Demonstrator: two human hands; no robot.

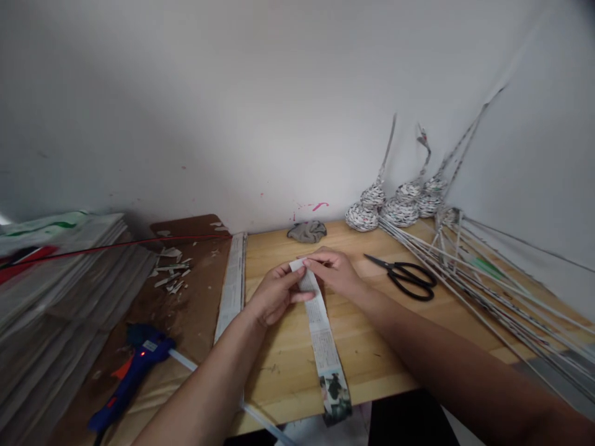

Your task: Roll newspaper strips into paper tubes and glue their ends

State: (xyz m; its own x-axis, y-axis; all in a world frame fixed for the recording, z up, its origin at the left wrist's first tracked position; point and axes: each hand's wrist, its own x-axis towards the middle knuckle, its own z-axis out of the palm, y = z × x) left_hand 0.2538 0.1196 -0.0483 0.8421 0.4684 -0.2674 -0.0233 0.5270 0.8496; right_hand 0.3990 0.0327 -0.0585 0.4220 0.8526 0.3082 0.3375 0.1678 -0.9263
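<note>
A long strip of printed newspaper runs from my hands down over the table's front edge, its lower end showing a dark picture. My left hand grips the strip near its far end, thumb on top and fingers beneath. At that same end my right hand pinches the paper between thumb and fingers. Black-handled scissors lie to the right of my right hand. Left of my left hand, a narrow stack of cut newspaper strips lies along the wooden tabletop.
A blue glue gun with a lit red light and a stack of newspapers are at left. Paper scraps lie on brown board. A grey rag, woven paper gourd shapes and rolled paper sticks sit behind and right.
</note>
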